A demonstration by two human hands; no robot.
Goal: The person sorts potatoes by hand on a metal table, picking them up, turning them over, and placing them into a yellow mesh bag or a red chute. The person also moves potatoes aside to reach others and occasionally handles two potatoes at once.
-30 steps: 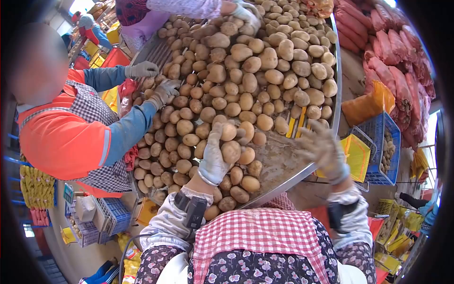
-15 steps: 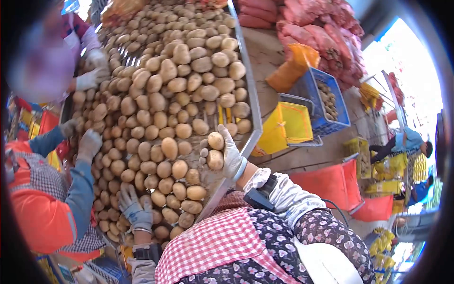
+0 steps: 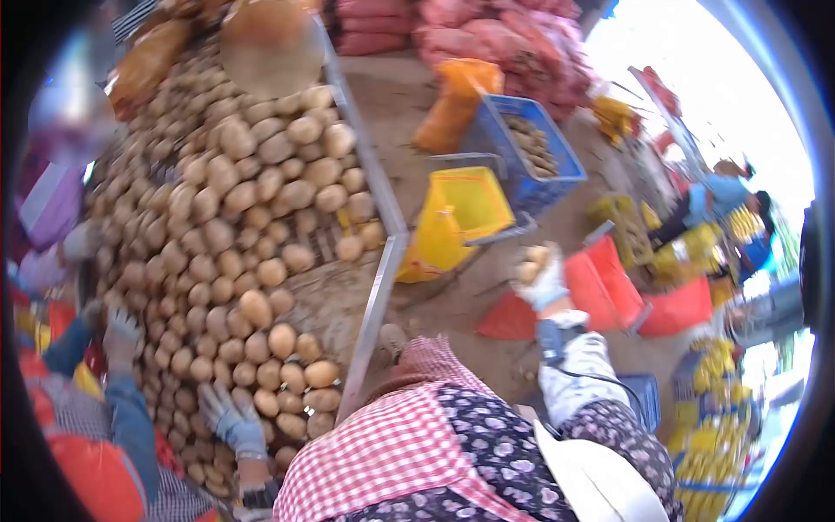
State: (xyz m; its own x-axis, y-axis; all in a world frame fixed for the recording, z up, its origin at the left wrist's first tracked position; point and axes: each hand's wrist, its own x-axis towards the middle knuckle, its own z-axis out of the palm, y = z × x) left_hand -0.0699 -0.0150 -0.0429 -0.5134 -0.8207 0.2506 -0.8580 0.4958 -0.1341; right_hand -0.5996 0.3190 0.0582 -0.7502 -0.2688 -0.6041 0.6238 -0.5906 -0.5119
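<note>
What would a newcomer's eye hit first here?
Probably the potatoes covering most of the metal-edged table on the picture's left. Then the bright yellow container just right of the table's edge, and the right hand off the table, holding potatoes beside the red containers.

1. I'm seeing a whitish right glove [image 3: 550, 289] and a pale-bluish left glove [image 3: 239, 428].
2. A dark cable [image 3: 619, 384] is crossing the pale lower sleeve [image 3: 576, 355].
3. A red-and-white checked apron [image 3: 374, 444] is overlying dark, flower-printed clothing [image 3: 491, 444].
</note>
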